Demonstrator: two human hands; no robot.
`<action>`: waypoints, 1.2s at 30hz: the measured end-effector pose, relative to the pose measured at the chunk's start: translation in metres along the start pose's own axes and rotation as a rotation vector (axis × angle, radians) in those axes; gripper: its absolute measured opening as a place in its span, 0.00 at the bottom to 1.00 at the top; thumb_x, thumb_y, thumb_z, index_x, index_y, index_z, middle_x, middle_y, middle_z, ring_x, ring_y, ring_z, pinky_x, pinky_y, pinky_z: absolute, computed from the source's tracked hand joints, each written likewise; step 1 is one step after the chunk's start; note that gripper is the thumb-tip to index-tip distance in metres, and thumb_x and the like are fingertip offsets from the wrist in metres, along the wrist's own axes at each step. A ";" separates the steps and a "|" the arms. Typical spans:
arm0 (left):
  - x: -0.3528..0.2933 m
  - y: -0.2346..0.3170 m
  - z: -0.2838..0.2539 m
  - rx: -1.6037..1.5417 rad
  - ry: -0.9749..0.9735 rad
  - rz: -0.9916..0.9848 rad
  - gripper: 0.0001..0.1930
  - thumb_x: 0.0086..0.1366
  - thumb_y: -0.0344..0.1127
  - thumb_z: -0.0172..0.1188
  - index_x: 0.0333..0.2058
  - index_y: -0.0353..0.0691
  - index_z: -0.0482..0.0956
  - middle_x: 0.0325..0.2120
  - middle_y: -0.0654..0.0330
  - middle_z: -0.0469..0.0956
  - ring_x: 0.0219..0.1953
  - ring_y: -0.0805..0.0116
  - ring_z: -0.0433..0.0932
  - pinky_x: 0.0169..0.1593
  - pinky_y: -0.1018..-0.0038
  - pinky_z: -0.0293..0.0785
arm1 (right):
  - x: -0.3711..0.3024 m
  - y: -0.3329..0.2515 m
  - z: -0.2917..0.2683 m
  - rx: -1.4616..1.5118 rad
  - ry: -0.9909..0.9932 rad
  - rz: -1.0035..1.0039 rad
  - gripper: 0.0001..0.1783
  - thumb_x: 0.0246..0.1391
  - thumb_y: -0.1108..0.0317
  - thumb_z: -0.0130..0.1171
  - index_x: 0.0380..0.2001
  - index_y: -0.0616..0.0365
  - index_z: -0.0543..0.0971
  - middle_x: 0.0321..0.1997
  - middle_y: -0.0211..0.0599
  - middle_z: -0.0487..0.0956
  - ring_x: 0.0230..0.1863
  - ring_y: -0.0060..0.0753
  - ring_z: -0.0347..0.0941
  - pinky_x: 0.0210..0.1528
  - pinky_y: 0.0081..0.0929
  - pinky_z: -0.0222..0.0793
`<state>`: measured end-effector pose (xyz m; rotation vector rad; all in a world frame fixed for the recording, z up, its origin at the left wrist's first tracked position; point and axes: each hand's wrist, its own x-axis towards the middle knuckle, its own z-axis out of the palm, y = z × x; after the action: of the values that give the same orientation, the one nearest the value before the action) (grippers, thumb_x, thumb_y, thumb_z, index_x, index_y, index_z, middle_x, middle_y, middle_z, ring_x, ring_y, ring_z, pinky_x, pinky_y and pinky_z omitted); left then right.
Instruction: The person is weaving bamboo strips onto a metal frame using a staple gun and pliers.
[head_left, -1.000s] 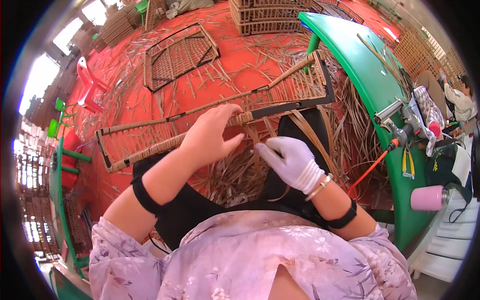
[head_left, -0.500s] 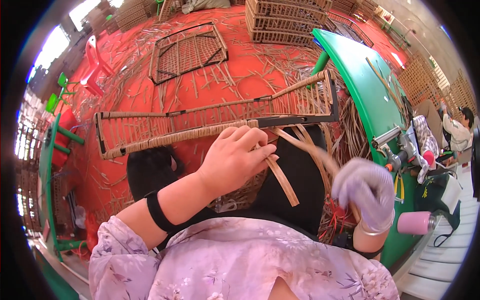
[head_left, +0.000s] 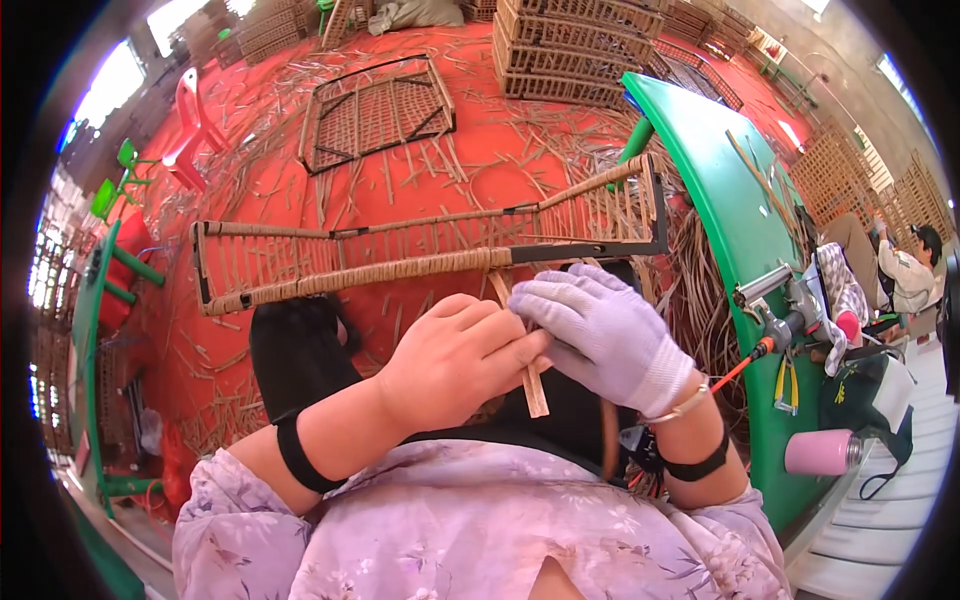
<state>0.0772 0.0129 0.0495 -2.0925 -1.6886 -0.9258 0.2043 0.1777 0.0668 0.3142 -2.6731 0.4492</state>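
A long woven frame (head_left: 400,270) of wicker lies across my knees. Most of its near rail is wrapped in flat strip, while a dark bare bar (head_left: 590,248) shows at its right end. Just below that rail, my bare left hand (head_left: 460,360) pinches a flat wicker strip (head_left: 537,392), whose cut end hangs under the fingers. Wearing a white knitted glove, my right hand (head_left: 595,335) is closed against the left fingertips at the same strip. Its thumb and the exact grip are partly hidden.
At right stands a green table (head_left: 715,190) with a tool (head_left: 785,325) and a pink bottle (head_left: 822,452). Loose strips litter the red floor (head_left: 250,200). Beyond are a flat woven panel (head_left: 380,110) and stacked baskets (head_left: 565,55). Another person (head_left: 908,270) sits far right.
My gloved right hand has come in leftward from beside the table to meet my left hand. The strip end now hangs straighter, and the frame has barely moved.
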 end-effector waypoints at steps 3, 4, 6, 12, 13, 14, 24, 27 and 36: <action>-0.004 0.002 -0.001 -0.020 0.007 0.000 0.12 0.55 0.37 0.66 0.38 0.43 0.80 0.25 0.65 0.73 0.28 0.66 0.74 0.35 0.71 0.69 | 0.004 0.012 0.024 -0.009 -0.068 0.002 0.22 0.47 0.64 0.61 0.48 0.54 0.75 0.52 0.36 0.76 0.55 0.41 0.71 0.61 0.41 0.63; -0.006 0.001 -0.001 -0.036 0.000 0.007 0.12 0.55 0.36 0.66 0.39 0.43 0.80 0.25 0.65 0.73 0.29 0.66 0.74 0.35 0.71 0.69 | 0.006 0.015 0.029 0.041 -0.049 -0.029 0.22 0.47 0.64 0.61 0.48 0.54 0.75 0.54 0.36 0.75 0.56 0.41 0.70 0.62 0.41 0.62; -0.005 -0.004 -0.003 -0.040 0.024 -0.010 0.14 0.55 0.36 0.66 0.41 0.42 0.80 0.25 0.66 0.73 0.29 0.67 0.74 0.34 0.71 0.69 | 0.011 0.021 0.039 0.209 0.017 -0.082 0.18 0.50 0.65 0.60 0.45 0.55 0.76 0.52 0.38 0.76 0.54 0.44 0.72 0.59 0.40 0.65; 0.008 -0.038 -0.003 -0.017 0.114 -0.205 0.24 0.53 0.37 0.68 0.49 0.39 0.74 0.39 0.56 0.77 0.39 0.55 0.77 0.44 0.65 0.74 | 0.007 0.033 0.071 1.076 0.338 0.393 0.14 0.65 0.65 0.49 0.31 0.63 0.77 0.25 0.34 0.78 0.29 0.27 0.76 0.34 0.24 0.71; 0.003 -0.047 -0.003 -0.015 0.052 -0.350 0.21 0.57 0.36 0.64 0.48 0.38 0.73 0.42 0.55 0.77 0.40 0.52 0.77 0.45 0.64 0.73 | 0.015 0.035 0.073 1.225 0.394 0.396 0.17 0.66 0.65 0.47 0.27 0.63 0.77 0.22 0.34 0.77 0.29 0.25 0.76 0.32 0.23 0.71; -0.004 -0.061 -0.002 0.028 0.004 -0.394 0.19 0.59 0.37 0.61 0.48 0.38 0.74 0.42 0.54 0.77 0.41 0.52 0.77 0.46 0.63 0.73 | 0.022 0.030 0.074 1.362 0.465 0.509 0.22 0.67 0.61 0.45 0.20 0.59 0.73 0.17 0.33 0.73 0.27 0.28 0.75 0.34 0.27 0.71; -0.002 -0.090 0.004 -0.085 -0.396 -0.666 0.16 0.67 0.46 0.52 0.42 0.39 0.79 0.38 0.54 0.78 0.42 0.52 0.77 0.45 0.63 0.73 | 0.031 0.047 0.084 2.039 0.629 0.578 0.25 0.67 0.56 0.43 0.14 0.50 0.63 0.11 0.26 0.56 0.15 0.29 0.58 0.34 0.33 0.64; 0.001 -0.094 0.007 -0.066 -0.394 -0.648 0.17 0.66 0.49 0.53 0.41 0.43 0.81 0.35 0.56 0.79 0.40 0.53 0.78 0.42 0.62 0.74 | 0.029 0.048 0.081 2.053 0.652 0.657 0.25 0.66 0.56 0.44 0.13 0.48 0.62 0.11 0.25 0.54 0.14 0.27 0.54 0.32 0.31 0.61; -0.013 -0.098 0.012 -0.086 -0.251 -0.633 0.11 0.62 0.45 0.59 0.31 0.44 0.83 0.27 0.59 0.78 0.31 0.56 0.78 0.35 0.65 0.73 | 0.015 0.055 0.074 2.141 0.702 0.707 0.25 0.63 0.58 0.47 0.11 0.47 0.57 0.10 0.24 0.51 0.11 0.26 0.48 0.30 0.31 0.58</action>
<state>-0.0135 0.0360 0.0167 -1.7967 -2.5654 -0.9312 0.1491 0.2005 -0.0048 -0.2656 -0.5706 2.6601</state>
